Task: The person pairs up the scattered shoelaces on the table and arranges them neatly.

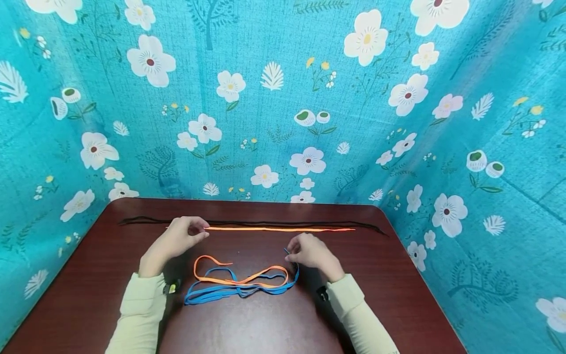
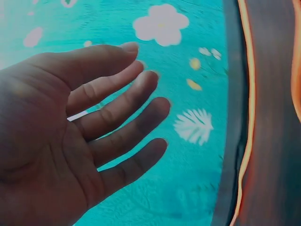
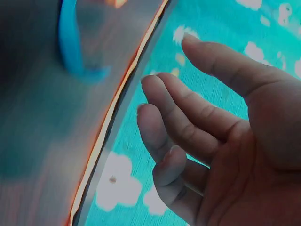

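My left hand [image 1: 180,237] hovers near the left part of a straight orange shoelace [image 1: 274,229]; its fingers are loosely bent with nothing between them in the left wrist view. My right hand [image 1: 309,251] is above the table, right of a loose pile, its palm bare and fingers relaxed in the right wrist view. The pile combines a looped orange shoelace [image 1: 276,268] and a folded blue shoelace [image 1: 212,295]. One end of the blue lace [image 3: 70,42] rises beside the right fingertips, apart from them in the right wrist view.
Behind the straight orange lace, black laces [image 1: 309,223] stretch across the far part of the dark red table [image 1: 79,295]. A turquoise flowered cloth [image 1: 265,123] hangs along the back and sides. Both forearms come in from the near edge.
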A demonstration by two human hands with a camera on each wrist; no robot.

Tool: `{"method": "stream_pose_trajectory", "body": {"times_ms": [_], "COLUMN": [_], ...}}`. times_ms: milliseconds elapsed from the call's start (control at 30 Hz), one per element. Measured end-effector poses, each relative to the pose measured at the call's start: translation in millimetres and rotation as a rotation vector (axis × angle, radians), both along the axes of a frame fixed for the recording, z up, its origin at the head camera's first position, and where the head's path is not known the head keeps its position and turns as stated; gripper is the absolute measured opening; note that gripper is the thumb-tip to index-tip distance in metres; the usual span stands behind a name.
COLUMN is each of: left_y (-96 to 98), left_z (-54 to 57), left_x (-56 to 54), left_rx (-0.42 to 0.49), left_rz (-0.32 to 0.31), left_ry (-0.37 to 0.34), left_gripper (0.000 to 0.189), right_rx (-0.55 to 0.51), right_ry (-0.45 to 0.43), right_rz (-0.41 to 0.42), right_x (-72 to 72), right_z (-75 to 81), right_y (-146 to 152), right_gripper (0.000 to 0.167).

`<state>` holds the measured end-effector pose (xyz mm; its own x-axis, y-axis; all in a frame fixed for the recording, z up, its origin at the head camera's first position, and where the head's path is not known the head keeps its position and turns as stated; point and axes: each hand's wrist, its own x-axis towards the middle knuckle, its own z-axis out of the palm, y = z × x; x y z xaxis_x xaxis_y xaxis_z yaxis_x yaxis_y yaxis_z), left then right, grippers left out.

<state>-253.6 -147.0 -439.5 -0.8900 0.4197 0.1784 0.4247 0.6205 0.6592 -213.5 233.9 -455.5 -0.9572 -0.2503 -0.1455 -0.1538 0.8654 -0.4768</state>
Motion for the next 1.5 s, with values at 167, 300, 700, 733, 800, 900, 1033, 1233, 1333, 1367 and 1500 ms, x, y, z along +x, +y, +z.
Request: {"method": "stream_pose_trajectory", "body": {"times_ms": [167, 300, 700, 733, 800, 900, 1033, 1233, 1333, 1367, 1500], "left_y": [17.1, 30.2, 72.3, 76.5, 85.0, 97.9, 110.3, 115.4, 113.0, 112.0, 107.2], "left_z": [9.8, 12.2, 7.8, 7.4, 6.9, 6.1, 2.8, 1.9, 5.1, 6.6, 12.9], "left_x": [11.4, 20.5, 33.1, 34.7, 38.1, 42.3, 45.3, 47.0, 47.4, 47.8, 50.3], "left_rx": [0.044, 0.059, 0.030, 0.023, 0.010, -0.004, -0.008, -0.002, -0.004, -0.008, -0.012], "left_rz": [-0.023, -0.046, -0.153, -0.160, -0.186, -0.231, -0.321, -0.401, -0.405, -0.403, -0.384], "left_ry": [-0.037, -0.087, -0.134, -0.138, -0.135, -0.117, -0.104, -0.139, -0.148, -0.142, -0.116], "left_gripper": [0.011, 0.012, 0.015, 0.015, 0.016, 0.017, 0.019, 0.008, 0.009, 0.009, 0.010], "right_rx": [0.085, 0.153, 0.157, 0.152, 0.121, 0.026, -0.095, -0.129, -0.143, -0.150, -0.162], "right_ry": [0.009, 0.007, 0.076, 0.082, 0.096, 0.139, 0.211, 0.249, 0.235, 0.229, 0.218], "right_rz": [0.065, 0.050, 0.065, 0.066, 0.066, 0.090, 0.141, 0.153, 0.156, 0.158, 0.174], "right_x": [13.8, 20.6, 26.3, 27.5, 30.4, 34.9, 42.5, 53.6, 56.8, 57.8, 60.3], "right_z": [-10.8, -18.3, -20.4, -18.6, -13.1, -2.1, 13.1, 27.4, 32.2, 34.0, 39.2], "right_y": [-22, -30, -38, -39, -41, -49, -58, -64, -65, -65, -65], "right_gripper": [0.016, 0.013, 0.015, 0.015, 0.015, 0.012, 0.006, 0.002, 0.003, 0.006, 0.013]}}
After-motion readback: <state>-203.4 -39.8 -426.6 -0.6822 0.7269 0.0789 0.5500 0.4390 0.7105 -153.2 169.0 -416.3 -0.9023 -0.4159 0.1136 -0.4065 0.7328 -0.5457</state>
